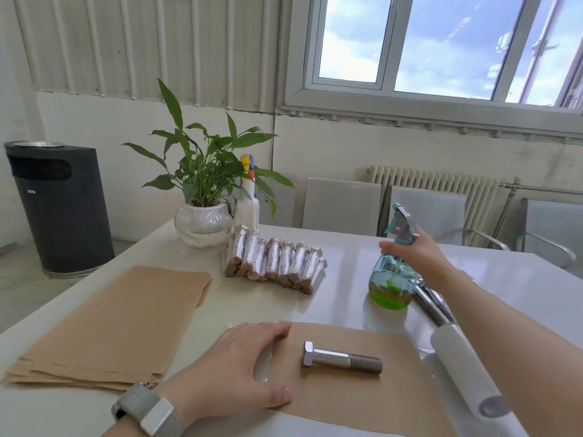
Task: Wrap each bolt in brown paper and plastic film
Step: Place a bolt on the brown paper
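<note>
Fingers of the left hand lie straight and flat, pressing on the left edge of a brown paper sheet near the front edge of the desk. On the middle of that sheet lies one bare bolt, its head toward the left hand and not touching it. The right hand reaches out to the blue spray bottle near the right side of the desk, with its fingers curled around the bottle's neck. A white roll of film lies by the right arm. A stack of brown paper sits at the left edge. Wrapped bolts lie in a row near the far edge, beside a potted plant.
</note>
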Demonstrator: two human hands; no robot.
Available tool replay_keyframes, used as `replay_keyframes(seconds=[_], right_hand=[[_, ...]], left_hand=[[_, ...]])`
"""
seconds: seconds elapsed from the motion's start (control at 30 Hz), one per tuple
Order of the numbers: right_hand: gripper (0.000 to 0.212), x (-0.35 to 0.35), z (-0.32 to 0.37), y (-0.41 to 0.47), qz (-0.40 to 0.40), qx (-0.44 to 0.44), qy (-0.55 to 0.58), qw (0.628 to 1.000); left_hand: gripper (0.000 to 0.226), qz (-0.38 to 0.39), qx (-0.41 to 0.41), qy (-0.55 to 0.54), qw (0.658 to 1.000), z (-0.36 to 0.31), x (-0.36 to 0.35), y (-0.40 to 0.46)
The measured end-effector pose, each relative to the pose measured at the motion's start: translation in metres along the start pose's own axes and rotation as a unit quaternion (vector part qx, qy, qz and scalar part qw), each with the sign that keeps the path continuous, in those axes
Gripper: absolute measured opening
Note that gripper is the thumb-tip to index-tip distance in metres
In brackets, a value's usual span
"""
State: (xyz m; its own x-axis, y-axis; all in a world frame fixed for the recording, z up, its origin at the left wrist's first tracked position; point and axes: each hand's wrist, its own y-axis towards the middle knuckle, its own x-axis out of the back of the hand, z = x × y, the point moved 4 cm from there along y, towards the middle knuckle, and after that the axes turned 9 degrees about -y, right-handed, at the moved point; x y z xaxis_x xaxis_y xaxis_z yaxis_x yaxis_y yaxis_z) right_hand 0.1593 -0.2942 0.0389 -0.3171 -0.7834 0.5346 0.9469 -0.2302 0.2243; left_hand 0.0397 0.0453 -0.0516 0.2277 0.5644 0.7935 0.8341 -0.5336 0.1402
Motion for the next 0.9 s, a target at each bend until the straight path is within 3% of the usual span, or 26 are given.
replay_keyframes(seconds=[0.27,0.33,0.43,0.57,0.63,0.73,0.8,0.9], right_hand=[[0.027,-0.01,0.035,-0.017,-0.031,0.033,-0.043,0.998],[0.031,-0.004,0.058,-0.032,-0.009,0.074,-0.023,0.997],[0.019,0.006,0.09,-0.062,0.047,0.112,-0.042,0.992],[0.016,0.01,0.11,-0.105,0.143,0.09,-0.116,0.979],[0.024,0.004,0.107,-0.13,0.231,0.041,-0.192,0.953],[0.03,-0.008,0.093,-0.166,0.365,-0.032,-0.309,0.878],[0.029,-0.014,0.085,-0.181,0.405,-0.058,-0.327,0.852],[0.041,-0.019,0.075,-0.192,0.411,-0.088,-0.333,0.844]], left_hand=[[0.088,0.005,-0.009,0.005,1.0,-0.001,0.001,0.0],[0.088,0.003,-0.008,0.006,1.0,-0.001,0.001,0.0],[0.087,0.0,-0.005,0.005,1.0,-0.001,0.0,0.0],[0.088,0.0,-0.002,-0.002,1.0,-0.001,0.0,-0.001],[0.089,-0.004,0.002,-0.004,1.0,-0.001,0.0,-0.002],[0.09,-0.004,0.006,-0.004,1.0,-0.001,0.0,-0.002],[0.09,-0.005,0.006,-0.007,1.0,-0.001,0.0,-0.002],[0.091,-0.005,0.005,-0.008,1.0,-0.002,0.0,-0.003]])
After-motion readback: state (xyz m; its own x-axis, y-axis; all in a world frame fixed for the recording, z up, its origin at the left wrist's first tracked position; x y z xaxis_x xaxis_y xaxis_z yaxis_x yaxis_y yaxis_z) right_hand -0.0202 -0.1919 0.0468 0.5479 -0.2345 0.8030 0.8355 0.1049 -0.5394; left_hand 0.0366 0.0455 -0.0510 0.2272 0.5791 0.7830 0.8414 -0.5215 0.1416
